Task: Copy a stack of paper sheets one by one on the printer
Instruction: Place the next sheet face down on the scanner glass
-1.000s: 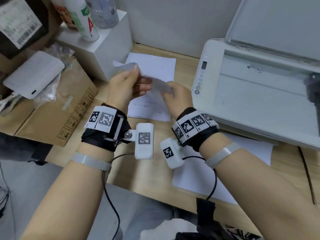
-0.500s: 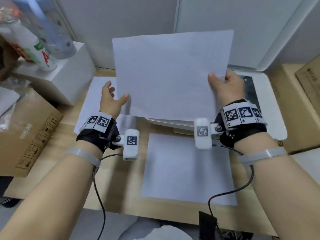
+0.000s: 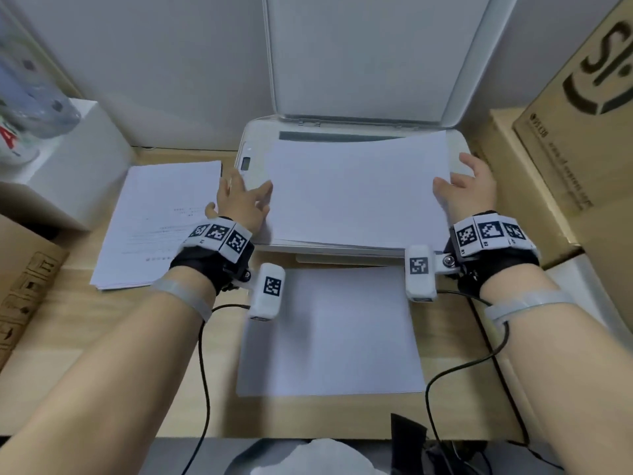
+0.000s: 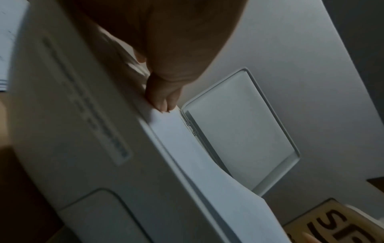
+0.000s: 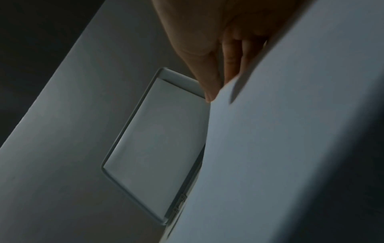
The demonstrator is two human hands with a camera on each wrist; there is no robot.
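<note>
You lowered the sheet onto the printer.
Your left hand and right hand pinched its side edges between them.

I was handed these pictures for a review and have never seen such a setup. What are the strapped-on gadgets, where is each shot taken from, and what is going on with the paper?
A person is working with bare hands; the white blocks on the wrist bands are small cameras. The big picture comes from a camera on the head, looking down; the two dark ones look along each hand.

The left hand and right hand each hold a side edge of one sheet, lowering it onto the printer, whose scanner lid stands open. In the wrist views the right side of the sheet looks lifted off the printer top.

On the wooden table lie a stack of printed pages left of the printer and another sheet in front of it. Cardboard boxes stand to the right.
</note>
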